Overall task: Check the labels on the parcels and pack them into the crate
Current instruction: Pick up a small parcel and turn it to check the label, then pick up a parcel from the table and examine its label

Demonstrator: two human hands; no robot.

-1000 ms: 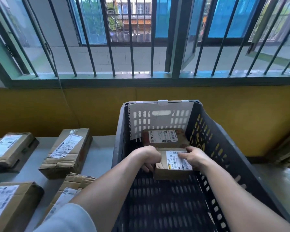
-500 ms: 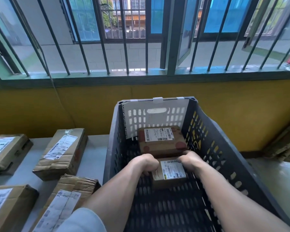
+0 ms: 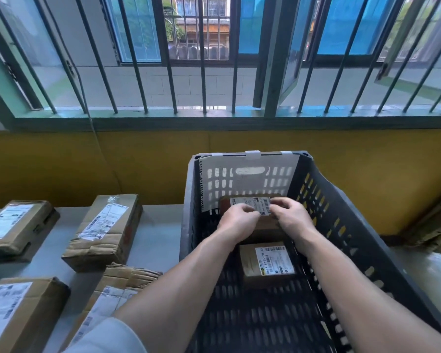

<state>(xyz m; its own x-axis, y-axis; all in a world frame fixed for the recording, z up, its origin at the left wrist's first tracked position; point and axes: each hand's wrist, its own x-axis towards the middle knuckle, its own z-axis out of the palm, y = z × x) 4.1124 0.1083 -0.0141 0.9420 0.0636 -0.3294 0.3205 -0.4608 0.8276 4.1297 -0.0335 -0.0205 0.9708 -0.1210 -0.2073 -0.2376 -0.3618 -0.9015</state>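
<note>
I've let go of the small parcel (image 3: 265, 263); it lies label-up mid crate (image 3: 189, 212). My left hand (image 3: 239, 220) and right hand (image 3: 290, 217) moved to 12 o'clock, fingers curled gripping the far parcel (image 3: 250, 203) at its label. One more is packed; I'm rechecking or tidying.

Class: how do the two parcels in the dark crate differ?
The far brown cardboard parcel lies by the back wall, left hand and right hand over it; the near brown cardboard parcel lies mid-floor, unheld. The far label reads across; the near label runs sideways. Both lie label-up in the dark plastic crate.
</note>
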